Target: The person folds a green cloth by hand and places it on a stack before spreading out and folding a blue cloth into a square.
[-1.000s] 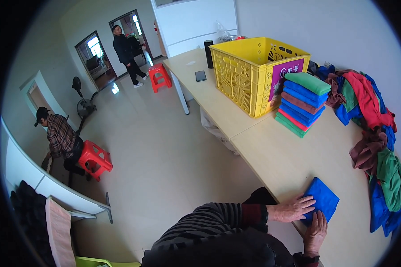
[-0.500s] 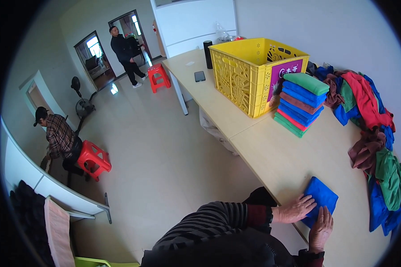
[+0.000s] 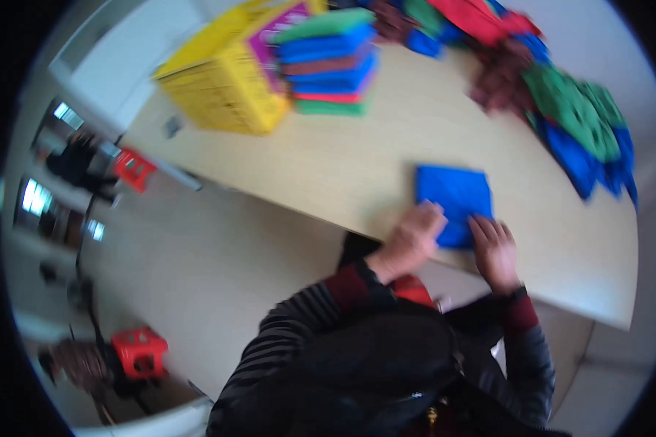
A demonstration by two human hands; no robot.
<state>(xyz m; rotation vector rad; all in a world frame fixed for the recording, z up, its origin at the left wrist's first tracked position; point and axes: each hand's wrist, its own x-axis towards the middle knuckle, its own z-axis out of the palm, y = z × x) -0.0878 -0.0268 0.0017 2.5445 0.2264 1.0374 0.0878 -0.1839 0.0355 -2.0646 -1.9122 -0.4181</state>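
A folded blue towel [image 3: 455, 198] lies near the front edge of the table, roughly square. At its left near side my left hand [image 3: 413, 237] has curled fingers closed on the towel's edge. My right hand [image 3: 497, 255] bends its fingers over the right near corner, the fingers close together and gripping there; the thumb is hard to see. Some motion blur softens both hands. Farther off stands a stack of folded towels [image 3: 328, 62] in green, blue, brown and red.
A yellow plastic crate [image 3: 226, 91] stands left of the stack. Loose green, blue, red and brown cloths [image 3: 572, 109] heap along the table's far right side. The pale wooden table [image 3: 342, 164] ends just before me. On the floor at left are red stools [image 3: 140, 353] and two people.
The view has swung right and down, so the table sits more level. My hands have gone from lying flat on the blue towel to curled fingers at its near sides.
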